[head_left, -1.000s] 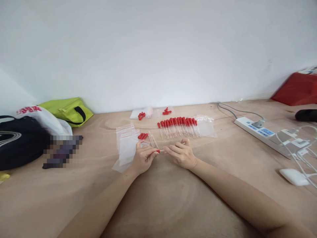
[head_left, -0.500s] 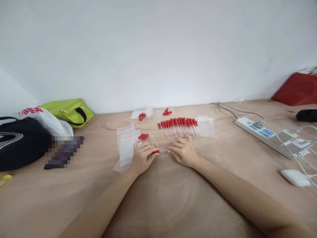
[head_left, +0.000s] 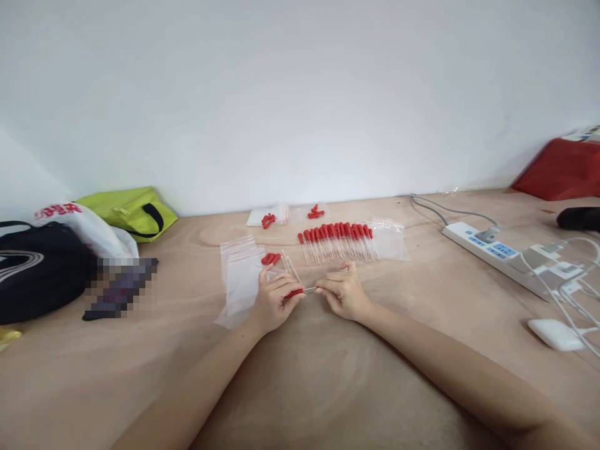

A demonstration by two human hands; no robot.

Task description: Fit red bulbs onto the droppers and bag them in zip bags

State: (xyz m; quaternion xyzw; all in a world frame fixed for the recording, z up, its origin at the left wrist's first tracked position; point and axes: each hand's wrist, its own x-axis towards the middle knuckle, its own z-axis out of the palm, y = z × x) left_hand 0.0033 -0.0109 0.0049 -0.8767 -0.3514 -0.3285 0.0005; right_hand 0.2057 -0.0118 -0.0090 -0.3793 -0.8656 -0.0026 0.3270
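Observation:
Between thumb and fingers, my left hand (head_left: 276,301) pinches a red rubber bulb (head_left: 294,292). A thin clear tube (head_left: 310,289) runs from the bulb to the fingertips of my right hand (head_left: 344,292), which are closed on it. Beyond my right hand lies a row of several clear tubes with red bulbs (head_left: 335,232). Loose red bulbs (head_left: 270,259) and a few bare tubes (head_left: 290,265) lie just past my left hand, beside clear zip bags (head_left: 241,281).
Further back are more red bulbs (head_left: 269,220) on plastic bags. A white power strip (head_left: 497,255) with cables and a white charger (head_left: 556,334) lie at the right. Black (head_left: 42,272) and lime green (head_left: 126,209) bags stand at the left, a red bag (head_left: 562,169) at the far right.
Both hands have shifted slightly nearer to me with the bulb and tube. My right fingers have curled in more around the tube's end.

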